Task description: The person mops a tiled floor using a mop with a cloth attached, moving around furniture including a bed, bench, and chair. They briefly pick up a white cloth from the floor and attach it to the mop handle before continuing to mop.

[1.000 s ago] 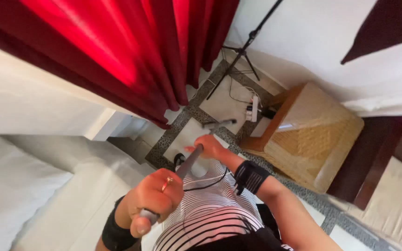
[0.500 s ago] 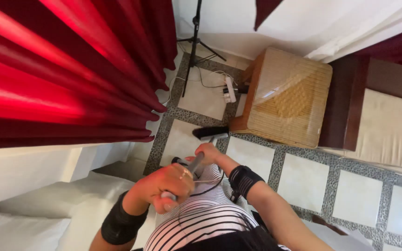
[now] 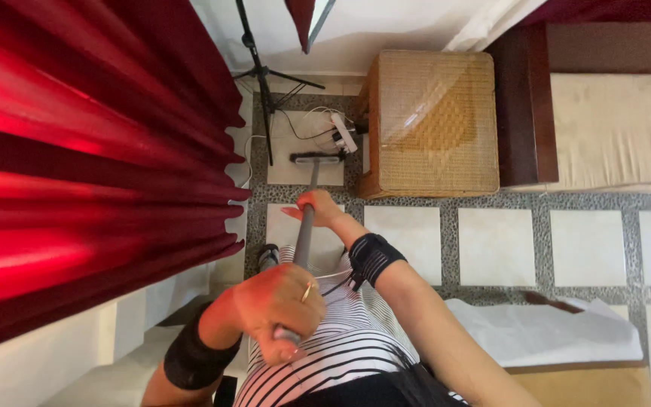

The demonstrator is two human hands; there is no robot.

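Both hands hold one long grey pole, the handle of a floor mop (image 3: 304, 226), which runs from the lower middle of the frame up toward the top centre. The left hand (image 3: 276, 309), low in the frame and tinted red by the light off the curtain, has its grip wrapped tight round the upper end of the handle; a ring shows on one finger and a black band sits on the wrist. The right hand (image 3: 318, 209), higher in the frame, has its grip closed on the middle of the pole, with a black strap round that wrist too. The flat dark mop head (image 3: 316, 157) lies on the tiled floor (image 3: 491, 245) at upper centre, just beside a white power strip (image 3: 343, 133) with cables and near the foot of a black tripod stand (image 3: 261, 75). Judging from this, the head is working the corner between the curtain and the wicker cabinet; the floor shows no clear wet or dry line, so how much is cleaned cannot be told. The floor has smooth pale square tiles set in speckled grey pebble bands. The red curtain (image 3: 92, 166) hangs in heavy glossy folds at left. The wicker cabinet (image 3: 435, 120) is boxy, tan and woven, with a sheen on top.
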